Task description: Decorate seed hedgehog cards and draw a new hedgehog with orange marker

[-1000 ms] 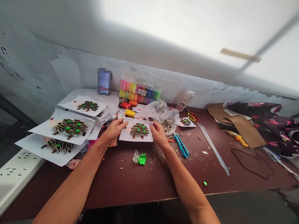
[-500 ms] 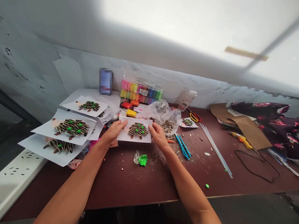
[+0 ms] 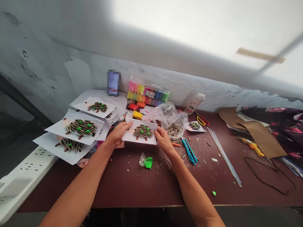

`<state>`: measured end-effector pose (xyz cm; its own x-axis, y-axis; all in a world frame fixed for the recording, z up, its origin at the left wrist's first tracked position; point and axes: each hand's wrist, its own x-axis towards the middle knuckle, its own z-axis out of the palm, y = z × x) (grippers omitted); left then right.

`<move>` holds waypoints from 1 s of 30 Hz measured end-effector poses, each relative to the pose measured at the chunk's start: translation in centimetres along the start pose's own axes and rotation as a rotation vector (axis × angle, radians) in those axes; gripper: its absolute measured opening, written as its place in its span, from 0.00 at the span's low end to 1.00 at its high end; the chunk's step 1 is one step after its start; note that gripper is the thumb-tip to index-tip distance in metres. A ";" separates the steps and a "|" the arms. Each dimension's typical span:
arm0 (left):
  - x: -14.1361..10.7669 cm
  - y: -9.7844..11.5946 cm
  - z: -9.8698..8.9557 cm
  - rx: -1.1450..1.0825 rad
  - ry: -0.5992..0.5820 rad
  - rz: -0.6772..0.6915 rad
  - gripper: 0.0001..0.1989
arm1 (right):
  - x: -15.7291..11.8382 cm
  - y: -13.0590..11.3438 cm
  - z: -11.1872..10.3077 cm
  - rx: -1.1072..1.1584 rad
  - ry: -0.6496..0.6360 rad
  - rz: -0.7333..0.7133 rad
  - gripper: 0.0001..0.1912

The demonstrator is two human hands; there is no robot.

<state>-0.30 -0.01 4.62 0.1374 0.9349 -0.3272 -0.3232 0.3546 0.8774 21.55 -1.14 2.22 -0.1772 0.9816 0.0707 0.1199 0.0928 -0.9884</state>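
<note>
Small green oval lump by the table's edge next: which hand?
Right, likely: the right hand is nearer the lump. Both grip the white seed-decorated paper card; the left hand could probably keep it.

Bright glare up top, dim corners, edges stretched and soft.

Left hand [image 3: 118,134], right hand [image 3: 164,139] and forearms [image 3: 191,186] are bare.
</note>
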 end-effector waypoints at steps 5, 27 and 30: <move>0.0 0.3 0.2 -0.046 0.019 -0.019 0.07 | 0.0 -0.2 0.1 0.026 -0.002 0.025 0.16; -0.3 2.2 -0.1 -0.082 -0.079 0.051 0.05 | 0.5 -4.3 0.6 0.038 -0.008 0.041 0.15; -0.6 3.0 -1.1 -0.009 -0.015 0.103 0.03 | 0.2 -4.9 1.3 0.031 0.022 0.052 0.15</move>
<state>-2.39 0.47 7.09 0.1166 0.9661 -0.2303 -0.3449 0.2568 0.9028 19.64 -1.65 6.91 -0.1501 0.9884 0.0214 0.0978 0.0364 -0.9945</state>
